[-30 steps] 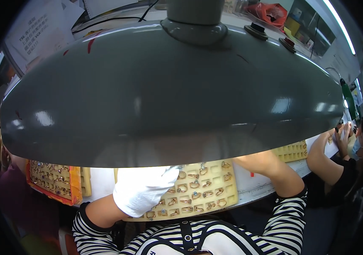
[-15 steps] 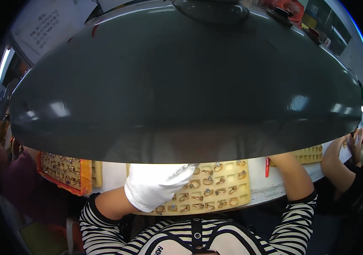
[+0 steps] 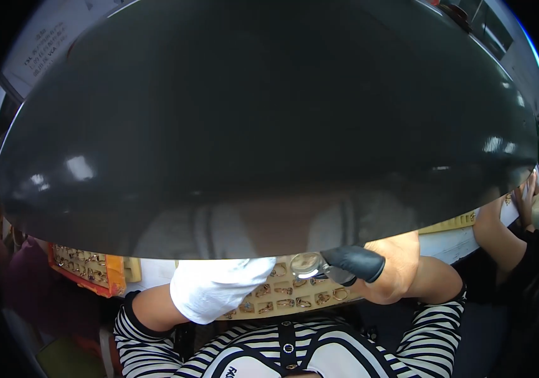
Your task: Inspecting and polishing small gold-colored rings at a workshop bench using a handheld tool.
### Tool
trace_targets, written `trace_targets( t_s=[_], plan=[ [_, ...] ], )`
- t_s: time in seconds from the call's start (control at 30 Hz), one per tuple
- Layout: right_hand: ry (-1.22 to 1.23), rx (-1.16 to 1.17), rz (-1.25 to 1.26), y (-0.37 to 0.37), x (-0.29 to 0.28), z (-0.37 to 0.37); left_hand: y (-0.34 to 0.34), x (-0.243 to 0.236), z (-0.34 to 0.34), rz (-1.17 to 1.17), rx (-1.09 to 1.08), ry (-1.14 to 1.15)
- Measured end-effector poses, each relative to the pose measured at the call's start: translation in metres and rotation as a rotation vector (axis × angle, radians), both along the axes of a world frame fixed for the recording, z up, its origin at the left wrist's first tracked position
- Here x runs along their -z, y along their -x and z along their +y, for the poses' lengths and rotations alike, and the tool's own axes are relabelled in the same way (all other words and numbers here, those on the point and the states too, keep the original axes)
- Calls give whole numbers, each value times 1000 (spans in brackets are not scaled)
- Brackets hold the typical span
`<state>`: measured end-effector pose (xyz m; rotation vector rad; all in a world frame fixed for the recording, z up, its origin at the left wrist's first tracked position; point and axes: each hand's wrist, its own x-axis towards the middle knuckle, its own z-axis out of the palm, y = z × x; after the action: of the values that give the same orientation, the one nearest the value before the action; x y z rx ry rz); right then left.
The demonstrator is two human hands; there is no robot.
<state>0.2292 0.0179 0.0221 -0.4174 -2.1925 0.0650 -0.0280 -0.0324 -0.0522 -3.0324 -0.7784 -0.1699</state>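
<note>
My left hand (image 3: 222, 286) wears a white glove and lies over the left part of a cream slotted tray (image 3: 295, 310). The shade hides its fingers, so whether it holds anything does not show. Rings (image 3: 284, 290) with stones sit in rows in the tray's slots. Above the tray's right part, my right hand (image 3: 395, 271) is closed on a small loupe (image 3: 307, 264) with a round glass in a metal rim. Something black and glossy (image 3: 358, 261), a cover or fingertip sleeve, lies between lens and palm; which, I cannot tell.
A big dark grey lamp shade (image 3: 263, 126) blocks most of the view above my hands. Left stands an orange-edged tray (image 3: 115, 275) of rings. Another cream tray (image 3: 449, 223) is at the right. Co-workers' arms (image 3: 499, 236) show at both sides.
My right hand has come out from under the shade and moved left over the tray, with the loupe now showing. My gloved left hand has shifted slightly left and down in view.
</note>
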Motion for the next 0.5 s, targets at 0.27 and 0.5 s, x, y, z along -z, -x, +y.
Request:
trace_targets(
  t_s=[0.27,0.5],
  plan=[
    [97,-38,-72,-5,-5,-7,-33,-40,12,-1063,-623,1379],
    [40,9,4,-2,1,-8,-30,-43,11,-735,-531,789]
  ],
)
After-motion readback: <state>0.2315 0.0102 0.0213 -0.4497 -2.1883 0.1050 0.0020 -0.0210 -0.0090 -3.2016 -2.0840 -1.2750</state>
